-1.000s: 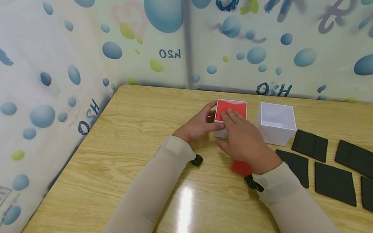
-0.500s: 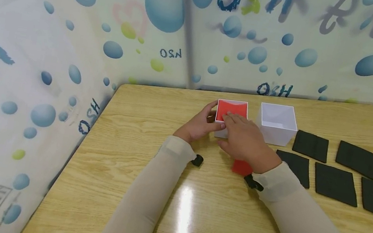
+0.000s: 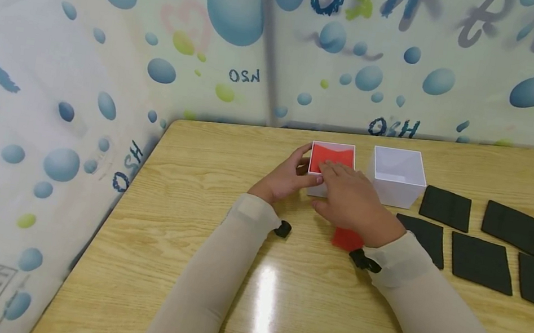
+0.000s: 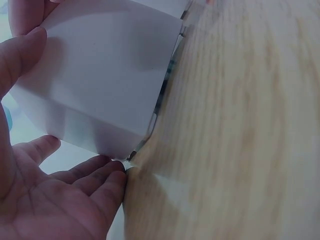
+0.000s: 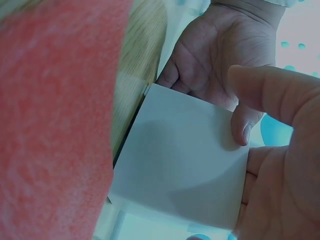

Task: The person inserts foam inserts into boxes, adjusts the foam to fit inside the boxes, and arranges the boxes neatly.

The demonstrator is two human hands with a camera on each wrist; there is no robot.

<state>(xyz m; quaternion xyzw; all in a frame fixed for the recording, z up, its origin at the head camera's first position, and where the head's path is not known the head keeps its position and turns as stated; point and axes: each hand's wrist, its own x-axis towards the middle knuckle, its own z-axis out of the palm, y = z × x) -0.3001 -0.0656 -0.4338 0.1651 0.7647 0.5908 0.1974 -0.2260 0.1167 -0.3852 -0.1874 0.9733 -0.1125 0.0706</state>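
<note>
Two hands close on one small white box [image 3: 330,167] with a red lining, which sits on the wooden table [image 3: 202,191] toward its far edge. The left hand [image 3: 285,180] cups the box's left wall, thumb up by the rim and fingers curled against the near face. The right hand [image 3: 351,201] lies over the near right side, its fingers reaching onto the rim and down toward the red inside; whether they pinch the lining or only rest on it is hidden.

From the wrist views the box looks like thin card: flat walls, sharp folded corners, a smooth matt surface. It is probably very light and a little flexible, so a hard squeeze could bow a wall inward. Holding it by two opposite walls near the corners, where the folds stiffen it, seems the safest hold.

Under the right wrist lies a red foam piece [image 3: 346,239]. Just right of that hand stands an empty white box [image 3: 397,176], and farther right several black foam pieces [image 3: 482,255] lie flat, spread apart.
</note>
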